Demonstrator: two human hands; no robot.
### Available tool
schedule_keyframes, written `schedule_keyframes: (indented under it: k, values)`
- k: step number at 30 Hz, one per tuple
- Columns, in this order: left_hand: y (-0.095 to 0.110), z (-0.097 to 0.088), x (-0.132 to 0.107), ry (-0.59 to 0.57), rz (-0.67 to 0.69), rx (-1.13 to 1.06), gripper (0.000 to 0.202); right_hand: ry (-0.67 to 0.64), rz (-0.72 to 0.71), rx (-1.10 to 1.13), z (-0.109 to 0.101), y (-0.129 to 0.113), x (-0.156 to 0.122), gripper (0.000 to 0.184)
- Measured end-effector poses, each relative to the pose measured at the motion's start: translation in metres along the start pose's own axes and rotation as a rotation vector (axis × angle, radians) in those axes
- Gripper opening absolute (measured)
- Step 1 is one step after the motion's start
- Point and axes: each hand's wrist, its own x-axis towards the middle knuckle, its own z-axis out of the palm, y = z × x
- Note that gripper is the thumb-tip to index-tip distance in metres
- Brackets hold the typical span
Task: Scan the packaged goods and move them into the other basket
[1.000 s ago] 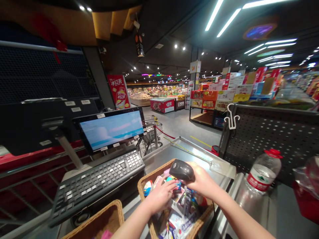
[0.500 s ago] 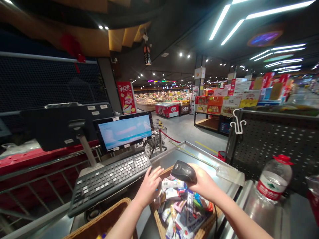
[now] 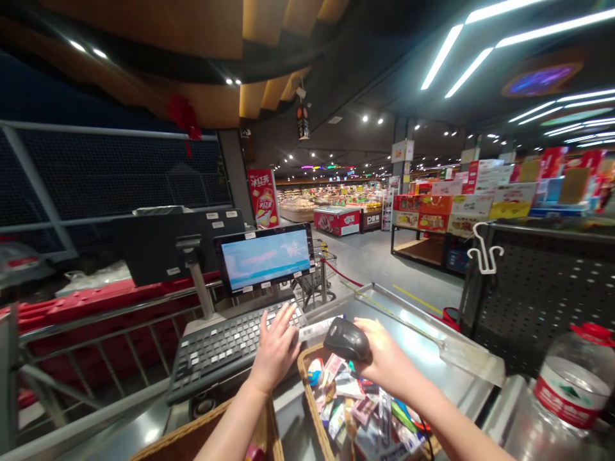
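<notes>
In the head view, a person's right hand (image 3: 384,352) is gripping a black scanner (image 3: 346,339) over the far edge of a wicker basket (image 3: 312,408), which is holding small packets (image 3: 358,410) on the near side. The left hand (image 3: 275,353) is spreading its fingers over the keyboard's (image 3: 218,349) right end; whether its grip is holding the white packet (image 3: 317,329) alongside, one cannot tell.

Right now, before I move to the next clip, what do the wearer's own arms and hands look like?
The left forearm and right forearm are bare, with no sleeve in view. The left hand and right hand are ungloved. No watch or bracelet shows at either wrist. I can't rule out rings, since some fingers are partly hidden.
</notes>
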Motion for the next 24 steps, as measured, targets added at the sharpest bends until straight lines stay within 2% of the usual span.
schedule_keyframes:
  k: [8,13,19,24]
  values:
    - [-0.017,-0.023,-0.005,0.128,-0.074,0.066,0.002,-0.010,-0.081,0.003,0.013,-0.022,0.011,0.045]
    - [-0.024,-0.034,-0.010,0.139,-0.079,0.100,0.006,0.007,-0.128,0.019,0.019,-0.032,0.015,0.047]
    - [-0.029,-0.045,-0.017,0.148,-0.104,0.098,0.006,-0.053,-0.090,-0.026,0.022,-0.041,0.014,0.048]
    - [-0.034,-0.056,-0.026,0.145,-0.101,0.112,0.006,-0.071,-0.115,-0.017,0.026,-0.049,0.013,0.053]
